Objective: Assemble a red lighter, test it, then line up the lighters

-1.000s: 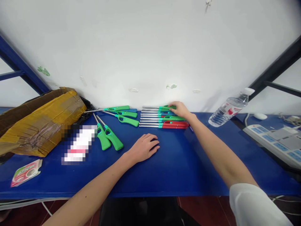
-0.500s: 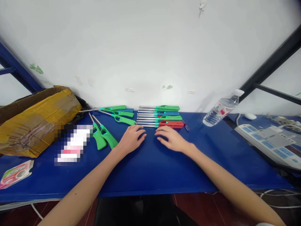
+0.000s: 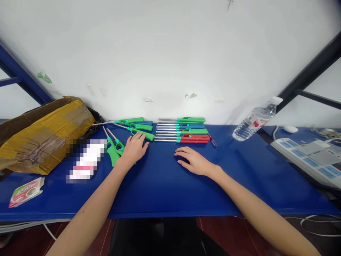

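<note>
My left hand [image 3: 134, 149] reaches over the near end of a green gas lighter [image 3: 149, 136], fingers apart and fingertips over its handle; whether they touch it I cannot tell. More lighters, green [image 3: 131, 121] and blue [image 3: 146, 123], lie loosely behind it. Two green lighters [image 3: 113, 153] lie beside my left wrist, partly hidden by it. My right hand [image 3: 193, 161] hovers or rests low over the table with loosely bent fingers and nothing in it. Just beyond it, several lighters in green, blue and red [image 3: 195, 138] lie in a tidy row, metal tubes pointing left.
A taped cardboard box [image 3: 50, 135] stands on the blue table [image 3: 165, 192] at the left, with a torn printed card [image 3: 26, 192] in front. A water bottle [image 3: 254, 121] leans at the right near a power strip [image 3: 303, 158]. The white wall [image 3: 165, 57] borders the back.
My left hand has moved left, from near the row's tubes to the loose green lighter. My right hand has drawn slightly back from the row. The view has shifted a little.
</note>
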The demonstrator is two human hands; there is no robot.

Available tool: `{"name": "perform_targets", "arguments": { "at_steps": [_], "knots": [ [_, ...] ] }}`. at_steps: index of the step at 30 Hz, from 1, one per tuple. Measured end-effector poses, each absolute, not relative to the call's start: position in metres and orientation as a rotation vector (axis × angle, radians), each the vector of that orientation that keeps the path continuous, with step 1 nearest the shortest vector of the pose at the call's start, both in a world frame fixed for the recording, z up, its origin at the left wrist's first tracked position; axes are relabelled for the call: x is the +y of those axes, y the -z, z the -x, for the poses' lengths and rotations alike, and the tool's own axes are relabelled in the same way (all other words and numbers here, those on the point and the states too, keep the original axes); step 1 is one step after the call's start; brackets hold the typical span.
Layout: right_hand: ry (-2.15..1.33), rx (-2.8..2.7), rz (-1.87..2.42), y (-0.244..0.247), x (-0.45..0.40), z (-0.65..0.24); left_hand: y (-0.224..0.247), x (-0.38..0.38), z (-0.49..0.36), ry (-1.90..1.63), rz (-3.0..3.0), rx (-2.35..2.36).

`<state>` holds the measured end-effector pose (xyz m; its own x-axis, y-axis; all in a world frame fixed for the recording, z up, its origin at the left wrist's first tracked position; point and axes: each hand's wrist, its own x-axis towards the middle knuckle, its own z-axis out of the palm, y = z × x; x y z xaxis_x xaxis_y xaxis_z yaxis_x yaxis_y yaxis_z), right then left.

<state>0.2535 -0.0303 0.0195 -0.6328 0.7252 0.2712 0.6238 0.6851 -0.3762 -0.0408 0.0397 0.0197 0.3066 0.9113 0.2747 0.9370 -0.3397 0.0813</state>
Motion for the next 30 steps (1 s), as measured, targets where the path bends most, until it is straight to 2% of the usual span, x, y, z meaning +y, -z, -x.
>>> {"name": "perform_targets", "arguments": {
  "at_steps": [14, 23, 30],
  "knots": [
    [-0.352, -2.509, 1.052, -0.021, -0.031, -0.254, -0.037, 0.029, 0.035, 0.323, 2.324, -1.802],
    [-0.279, -2.467, 1.072, -0.015, -0.031, -0.254, -0.031, 0.028, 0.033, 0.248, 2.472, -1.757],
    [-0.194, -2.403, 1.177, -0.012, -0.026, -0.258, -0.034, 0.024, 0.023, 0.503, 2.411, -1.69]
  ]
}}
